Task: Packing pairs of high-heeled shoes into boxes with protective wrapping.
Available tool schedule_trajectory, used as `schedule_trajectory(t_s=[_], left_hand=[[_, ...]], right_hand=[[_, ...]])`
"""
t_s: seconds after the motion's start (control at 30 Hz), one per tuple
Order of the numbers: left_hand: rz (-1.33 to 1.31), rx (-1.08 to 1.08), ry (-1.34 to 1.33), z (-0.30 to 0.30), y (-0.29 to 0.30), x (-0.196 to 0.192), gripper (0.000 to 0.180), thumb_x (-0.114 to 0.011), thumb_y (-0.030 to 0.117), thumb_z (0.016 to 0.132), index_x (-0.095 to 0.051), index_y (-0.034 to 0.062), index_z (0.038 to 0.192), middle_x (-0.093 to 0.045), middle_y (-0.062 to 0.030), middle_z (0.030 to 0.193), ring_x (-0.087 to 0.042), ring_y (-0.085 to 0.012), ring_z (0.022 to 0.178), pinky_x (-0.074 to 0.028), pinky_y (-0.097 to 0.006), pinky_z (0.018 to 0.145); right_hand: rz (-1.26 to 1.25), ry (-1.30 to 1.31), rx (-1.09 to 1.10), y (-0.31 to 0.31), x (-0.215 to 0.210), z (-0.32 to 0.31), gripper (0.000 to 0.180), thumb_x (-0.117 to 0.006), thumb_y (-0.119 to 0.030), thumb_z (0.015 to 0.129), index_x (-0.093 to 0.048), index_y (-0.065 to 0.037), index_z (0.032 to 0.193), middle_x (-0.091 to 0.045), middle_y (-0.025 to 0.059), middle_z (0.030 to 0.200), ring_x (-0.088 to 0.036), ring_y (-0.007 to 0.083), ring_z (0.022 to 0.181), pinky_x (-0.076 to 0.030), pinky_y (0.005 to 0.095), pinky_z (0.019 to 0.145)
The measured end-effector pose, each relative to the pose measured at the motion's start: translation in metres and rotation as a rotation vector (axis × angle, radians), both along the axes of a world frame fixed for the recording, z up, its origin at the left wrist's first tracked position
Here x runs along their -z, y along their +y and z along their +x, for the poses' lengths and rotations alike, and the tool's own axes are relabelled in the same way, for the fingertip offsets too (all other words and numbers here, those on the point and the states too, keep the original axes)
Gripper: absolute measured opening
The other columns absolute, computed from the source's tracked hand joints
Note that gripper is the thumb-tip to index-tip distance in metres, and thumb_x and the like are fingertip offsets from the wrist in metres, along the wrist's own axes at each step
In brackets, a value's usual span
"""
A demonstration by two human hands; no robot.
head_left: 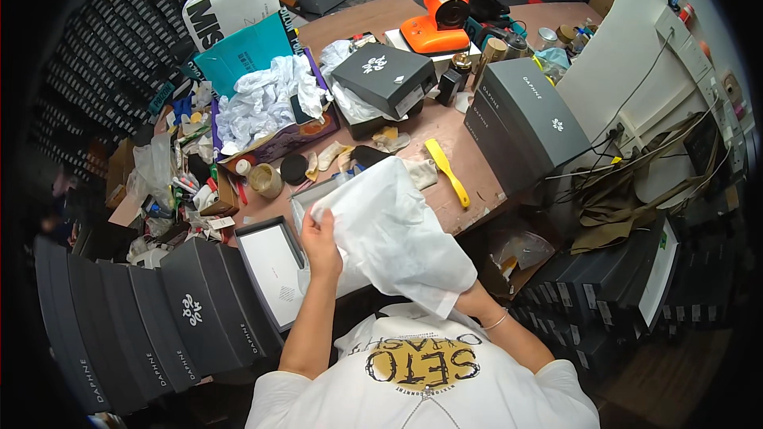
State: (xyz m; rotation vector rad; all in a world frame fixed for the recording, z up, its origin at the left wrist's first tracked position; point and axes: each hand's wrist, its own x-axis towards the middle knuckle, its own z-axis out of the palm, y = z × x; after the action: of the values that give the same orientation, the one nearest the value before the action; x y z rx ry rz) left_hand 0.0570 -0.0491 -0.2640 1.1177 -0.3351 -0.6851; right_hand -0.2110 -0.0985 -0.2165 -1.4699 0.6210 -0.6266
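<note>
Fingers point(316, 217) of my left hand point(319, 240) are pinched together on the upper left edge of a large white cloth bag point(393, 234), held up over the near edge of the desk point(477, 183). My right hand point(457, 298) sits under the bag's lower right corner, hidden by the cloth, so I cannot tell how its fingers stand; only the wrist shows.

Just left of my left hand, an open grey box lid point(272, 270) with a white inside lies at the near left corner of the desk. A yellow shoehorn point(447, 171) lies on the bare wood just right of the bag. Farther back, a dark grey shoebox point(384, 75) sits tilted on crumpled white paper point(262, 99), and an orange machine point(435, 24) stands near the far edge. A tall grey box point(524, 115) stands at the right edge of the desk.
</note>
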Motion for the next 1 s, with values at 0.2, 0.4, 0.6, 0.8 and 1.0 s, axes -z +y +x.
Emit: schedule_trajectory(t_s=[0.2, 0.4, 0.6, 0.8, 1.0], left_hand=[[0.088, 0.405, -1.223, -0.102, 0.028, -0.073, 0.056, -0.075, 0.022, 0.074, -0.056, 0.0078, 0.125, -0.041, -0.0171, 0.136, -0.034, -0.0382, 0.129, -0.028, -0.047, 0.106], [-0.113, 0.377, -1.131, -0.136, 0.011, -0.045, 0.036, -0.067, -0.009, 0.066, -0.068, 0.0047, 0.1, -0.059, -0.0084, 0.091, -0.055, -0.0276, 0.088, -0.046, -0.036, 0.077], [0.031, 0.485, -1.023, -0.135, -0.006, -0.03, 0.028, -0.071, 0.009, 0.078, -0.065, 0.0027, 0.105, -0.061, -0.0117, 0.1, -0.058, -0.0293, 0.093, -0.048, -0.037, 0.08], [0.521, 0.28, -0.783, -0.074, 0.032, 0.016, 0.02, -0.063, 0.008, 0.085, -0.063, -0.0016, 0.103, -0.062, -0.0177, 0.103, -0.061, -0.0322, 0.093, -0.049, -0.036, 0.081], [1.051, 0.138, -1.339, 0.008, 0.091, 0.015, 0.028, -0.066, 0.013, 0.08, -0.064, 0.0001, 0.105, -0.06, -0.0196, 0.111, -0.054, -0.036, 0.109, -0.044, -0.04, 0.091]], right_hand=[[-0.108, -0.031, 0.08, -0.016, 0.014, 0.019, 0.045, -0.061, -0.006, 0.086, -0.049, -0.003, 0.13, -0.055, 0.012, 0.127, -0.052, 0.0216, 0.116, -0.041, 0.0322, 0.099], [0.172, -0.155, 0.289, -0.018, 0.09, 0.016, 0.04, -0.067, -0.011, 0.085, -0.054, -0.002, 0.122, -0.057, 0.0087, 0.119, -0.055, 0.0188, 0.109, -0.044, 0.0316, 0.095], [-0.154, 0.152, 0.131, -0.107, 0.088, -0.007, 0.045, -0.069, -0.017, 0.081, -0.054, 0.001, 0.12, -0.06, 0.018, 0.113, -0.059, 0.0283, 0.106, -0.048, 0.0359, 0.087], [-1.129, 1.063, -0.084, -0.213, 0.063, 0.004, 0.019, -0.063, -0.008, 0.076, -0.061, 0.0, 0.093, -0.062, 0.0226, 0.083, -0.061, 0.0395, 0.078, -0.049, 0.0464, 0.067], [-0.649, 0.6, -0.45, -0.13, 0.057, 0.071, 0.03, -0.064, -0.013, 0.082, -0.06, 0.0, 0.109, -0.062, 0.0219, 0.096, -0.062, 0.0381, 0.083, -0.05, 0.0429, 0.073]])
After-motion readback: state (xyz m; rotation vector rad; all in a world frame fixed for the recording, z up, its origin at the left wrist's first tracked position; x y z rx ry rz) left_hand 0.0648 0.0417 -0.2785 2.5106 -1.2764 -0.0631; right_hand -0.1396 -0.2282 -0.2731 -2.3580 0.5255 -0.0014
